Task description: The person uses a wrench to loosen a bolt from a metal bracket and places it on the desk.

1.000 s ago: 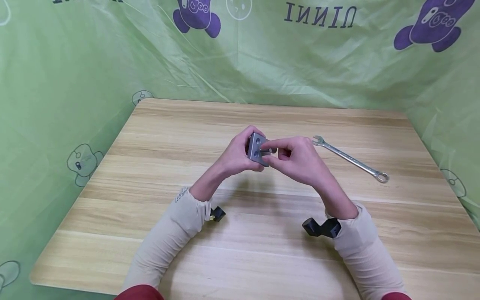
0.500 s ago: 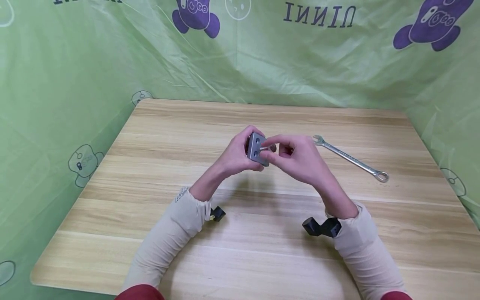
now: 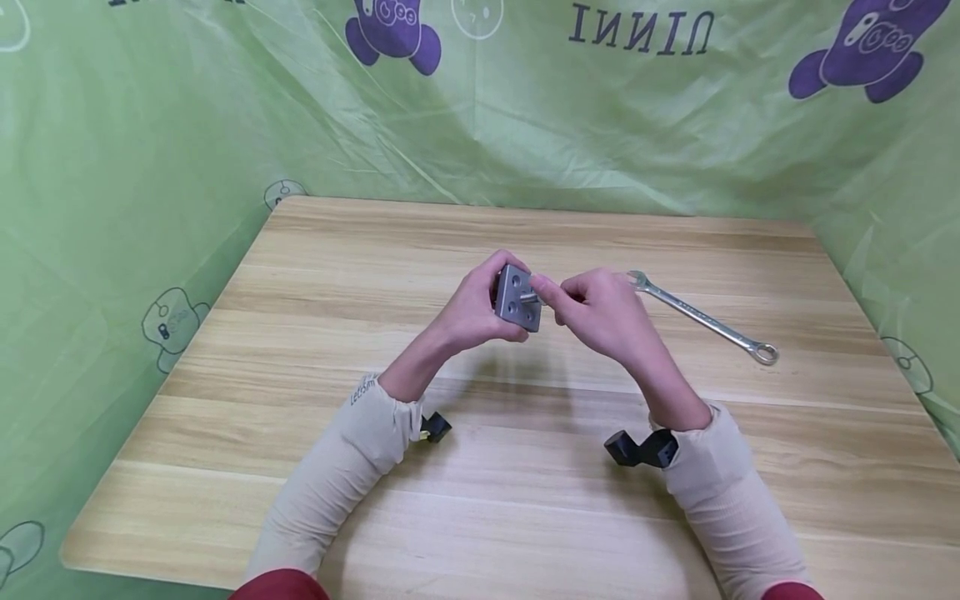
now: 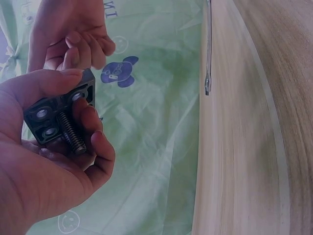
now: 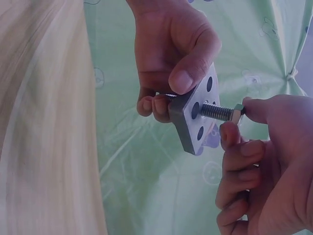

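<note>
Above the table my left hand (image 3: 472,312) grips a grey metal plate (image 3: 523,318) with several round holes, thumb along one edge and fingers at another. A threaded hex bolt (image 5: 217,112) runs through the plate's middle. Its thread end (image 4: 71,132) sticks out on the far side, beside the left fingers in the left wrist view. My right hand (image 3: 603,312) pinches the bolt's hex head (image 5: 236,114) between thumb and index finger; the other fingers are curled. A length of thread shows between head and plate.
A combination wrench (image 3: 701,319) lies on the wooden table (image 3: 480,517) to the right, behind the right forearm. Black wrist cameras (image 3: 642,450) stick out from the beige sleeves. Green printed cloth (image 3: 480,142) hangs round the back and sides.
The right thumb and index finger have shifted from reaching round the bolt beside the plate to the bolt's head, slightly away from the plate. The left hand and plate stay in place.
</note>
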Tool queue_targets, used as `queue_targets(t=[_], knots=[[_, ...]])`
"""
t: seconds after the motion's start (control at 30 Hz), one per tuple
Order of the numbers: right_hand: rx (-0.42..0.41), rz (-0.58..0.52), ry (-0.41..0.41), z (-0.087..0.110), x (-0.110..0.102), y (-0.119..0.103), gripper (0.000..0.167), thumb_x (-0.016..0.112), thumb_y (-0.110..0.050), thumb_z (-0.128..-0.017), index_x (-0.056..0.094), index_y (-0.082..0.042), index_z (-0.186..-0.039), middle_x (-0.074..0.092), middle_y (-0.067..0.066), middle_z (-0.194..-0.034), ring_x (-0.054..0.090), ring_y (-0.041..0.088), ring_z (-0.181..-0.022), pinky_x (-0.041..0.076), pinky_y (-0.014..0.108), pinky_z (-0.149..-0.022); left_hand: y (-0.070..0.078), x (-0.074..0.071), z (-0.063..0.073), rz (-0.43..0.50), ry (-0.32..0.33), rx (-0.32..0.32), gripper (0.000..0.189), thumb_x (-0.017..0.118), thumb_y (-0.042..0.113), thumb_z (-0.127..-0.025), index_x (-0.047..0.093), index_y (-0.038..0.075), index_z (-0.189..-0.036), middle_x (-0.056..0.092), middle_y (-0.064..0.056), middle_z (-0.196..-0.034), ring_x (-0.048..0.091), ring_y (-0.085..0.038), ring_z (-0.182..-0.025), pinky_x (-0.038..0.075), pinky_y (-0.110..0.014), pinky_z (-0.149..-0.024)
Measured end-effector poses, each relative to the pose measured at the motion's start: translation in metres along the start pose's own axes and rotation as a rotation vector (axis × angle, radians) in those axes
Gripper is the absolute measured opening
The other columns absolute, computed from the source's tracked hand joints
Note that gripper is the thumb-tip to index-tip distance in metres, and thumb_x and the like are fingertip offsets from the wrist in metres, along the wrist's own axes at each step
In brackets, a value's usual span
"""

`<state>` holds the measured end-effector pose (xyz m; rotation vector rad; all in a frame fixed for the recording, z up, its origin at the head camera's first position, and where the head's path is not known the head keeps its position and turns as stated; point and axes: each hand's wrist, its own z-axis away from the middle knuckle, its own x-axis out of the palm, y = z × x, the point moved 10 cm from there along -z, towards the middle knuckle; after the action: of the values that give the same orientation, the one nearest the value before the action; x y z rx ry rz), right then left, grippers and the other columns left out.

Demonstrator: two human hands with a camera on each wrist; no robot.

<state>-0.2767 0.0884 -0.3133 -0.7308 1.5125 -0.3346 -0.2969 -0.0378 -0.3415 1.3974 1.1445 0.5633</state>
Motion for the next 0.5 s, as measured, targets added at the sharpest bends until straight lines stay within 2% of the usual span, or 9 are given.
queue_targets(t=[0.23, 0.5], knots=[[-0.015, -0.07, -0.017, -0.003, 0.004, -0.001, 0.05, 0.055, -0.048, -0.097, 0.067, -0.011, -0.066, 0.044, -0.003, -0.053, 0.042, 0.018, -0.056, 0.034, 0.03, -0.052, 0.001, 0.0, 0.0, 0.001, -0.004, -0.001, 0.065, 0.079, -0.009, -0.06, 0.052, 0.002, -0.119, 0.061, -0.015, -0.099, 0.06, -0.021, -0.082, 0.053, -0.028, -0.07], [-0.078, -0.029, 0.065, 0.001, -0.005, -0.01, 0.03, 0.068, -0.039, -0.09, 0.07, -0.012, -0.079, 0.045, -0.003, -0.057, 0.042, 0.016, -0.056, 0.033, 0.029, -0.054, 0.002, -0.001, 0.0, 0.012, -0.005, 0.001, 0.065, 0.078, -0.009, -0.061, 0.051, 0.001, -0.119, 0.06, -0.015, -0.1, 0.06, -0.019, -0.082, 0.054, -0.028, -0.07]])
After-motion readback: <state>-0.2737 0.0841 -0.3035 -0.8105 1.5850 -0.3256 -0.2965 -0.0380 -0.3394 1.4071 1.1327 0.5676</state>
